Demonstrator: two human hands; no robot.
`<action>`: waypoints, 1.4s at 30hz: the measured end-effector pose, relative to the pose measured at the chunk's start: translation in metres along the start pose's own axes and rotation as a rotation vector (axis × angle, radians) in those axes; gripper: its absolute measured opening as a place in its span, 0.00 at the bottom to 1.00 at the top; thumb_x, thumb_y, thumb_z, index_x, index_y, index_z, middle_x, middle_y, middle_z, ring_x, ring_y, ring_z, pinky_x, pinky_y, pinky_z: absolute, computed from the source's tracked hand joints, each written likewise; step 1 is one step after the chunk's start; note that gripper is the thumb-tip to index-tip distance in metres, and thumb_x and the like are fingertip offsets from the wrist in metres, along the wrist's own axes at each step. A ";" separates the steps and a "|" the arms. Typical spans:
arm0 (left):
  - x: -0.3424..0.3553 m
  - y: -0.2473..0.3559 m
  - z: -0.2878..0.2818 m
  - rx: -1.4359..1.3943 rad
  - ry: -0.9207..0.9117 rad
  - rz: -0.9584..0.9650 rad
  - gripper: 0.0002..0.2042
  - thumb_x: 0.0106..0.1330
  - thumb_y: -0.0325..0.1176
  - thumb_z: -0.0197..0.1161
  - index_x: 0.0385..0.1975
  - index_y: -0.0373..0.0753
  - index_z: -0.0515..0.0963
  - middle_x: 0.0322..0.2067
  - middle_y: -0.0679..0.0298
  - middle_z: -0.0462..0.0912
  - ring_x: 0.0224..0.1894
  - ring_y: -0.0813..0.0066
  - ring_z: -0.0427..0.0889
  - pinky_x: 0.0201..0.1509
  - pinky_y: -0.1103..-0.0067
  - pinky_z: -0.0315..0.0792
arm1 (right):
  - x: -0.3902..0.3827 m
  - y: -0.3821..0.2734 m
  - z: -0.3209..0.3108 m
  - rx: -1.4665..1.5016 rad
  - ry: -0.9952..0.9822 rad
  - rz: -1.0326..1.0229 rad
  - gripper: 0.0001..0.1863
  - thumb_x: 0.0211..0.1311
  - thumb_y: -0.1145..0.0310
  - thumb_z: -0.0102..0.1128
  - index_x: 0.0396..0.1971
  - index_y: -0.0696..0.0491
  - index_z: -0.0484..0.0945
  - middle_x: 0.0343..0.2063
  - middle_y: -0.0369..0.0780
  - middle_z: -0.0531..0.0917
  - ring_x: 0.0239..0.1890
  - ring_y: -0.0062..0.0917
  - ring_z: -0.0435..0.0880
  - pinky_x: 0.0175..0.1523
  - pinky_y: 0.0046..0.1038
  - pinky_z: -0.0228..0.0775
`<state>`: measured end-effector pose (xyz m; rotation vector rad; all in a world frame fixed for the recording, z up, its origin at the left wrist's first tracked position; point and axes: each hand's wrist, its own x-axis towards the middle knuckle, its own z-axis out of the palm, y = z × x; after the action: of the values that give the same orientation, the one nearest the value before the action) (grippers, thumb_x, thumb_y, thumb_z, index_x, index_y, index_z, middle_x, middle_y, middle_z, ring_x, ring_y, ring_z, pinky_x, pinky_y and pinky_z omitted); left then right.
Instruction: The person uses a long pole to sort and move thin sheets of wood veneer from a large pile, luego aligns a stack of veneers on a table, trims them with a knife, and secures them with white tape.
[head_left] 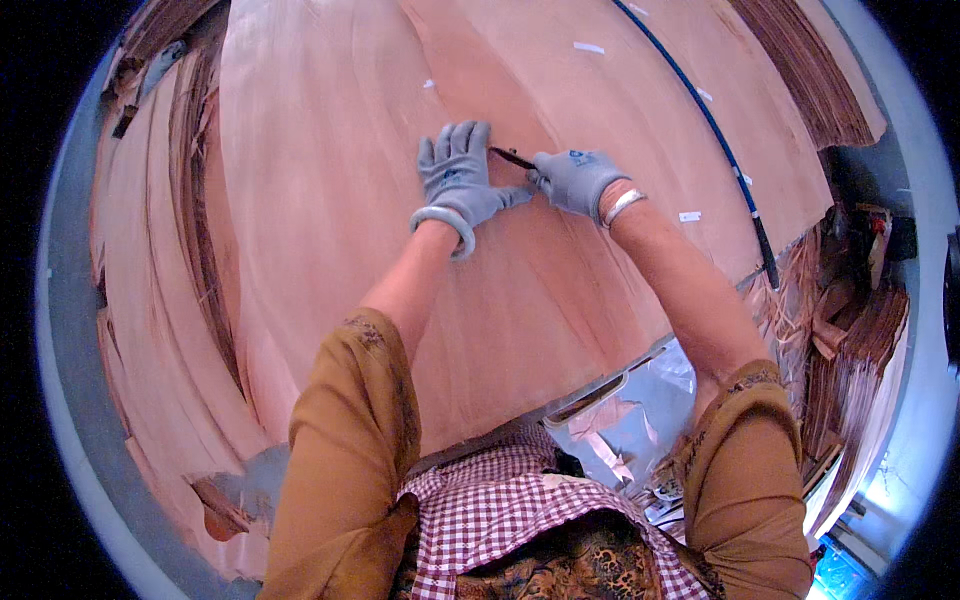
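A wide pinkish-brown sheet of wood veneer (330, 210) spreads out before me, with a darker band of grain running through its middle. My left hand (458, 178), in a grey glove, lies flat on this sheet, fingers spread and thumb stretched toward the right. Closed round the handle of a small dark knife (513, 158) is my right hand (580, 182), gloved the same way. The knife points left, its tip close to the left hand's fingers. Most of its handle is hidden in the glove.
A dark blue hose (712, 120) curves across the sheet's right side. Small white strips (589, 47) lie scattered there. Veneer stacks stand at left (150, 270), upper right (805, 75) and lower right (865, 375). Torn veneer scraps (795, 285) hang by the right edge.
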<state>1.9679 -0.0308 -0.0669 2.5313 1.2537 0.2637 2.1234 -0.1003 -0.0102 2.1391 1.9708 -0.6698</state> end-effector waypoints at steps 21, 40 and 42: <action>-0.003 -0.001 -0.005 0.069 -0.034 0.032 0.47 0.41 0.64 0.65 0.61 0.46 0.57 0.61 0.63 0.58 0.66 0.65 0.50 0.68 0.64 0.37 | -0.190 0.036 0.101 0.153 -0.057 0.328 0.15 0.62 0.56 0.43 0.35 0.54 0.69 0.30 0.50 0.81 0.36 0.46 0.80 0.40 0.44 0.68; -0.003 0.017 -0.021 0.112 -0.154 0.006 0.50 0.47 0.64 0.60 0.65 0.39 0.48 0.67 0.56 0.47 0.70 0.58 0.40 0.70 0.60 0.30 | -0.210 0.003 0.088 0.519 0.417 0.031 0.14 0.51 0.73 0.51 0.39 0.49 0.77 0.31 0.45 0.79 0.37 0.41 0.77 0.40 0.37 0.70; -0.003 0.020 -0.026 0.102 -0.184 -0.020 0.51 0.47 0.63 0.61 0.65 0.38 0.48 0.67 0.55 0.47 0.69 0.57 0.42 0.70 0.60 0.33 | -0.180 0.002 0.104 0.435 0.258 0.132 0.08 0.51 0.67 0.53 0.32 0.52 0.71 0.33 0.47 0.78 0.39 0.43 0.77 0.41 0.41 0.69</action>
<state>1.9731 -0.0395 -0.0360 2.5576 1.2491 -0.0393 2.0971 -0.3061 -0.0264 2.7050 1.9159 -0.9093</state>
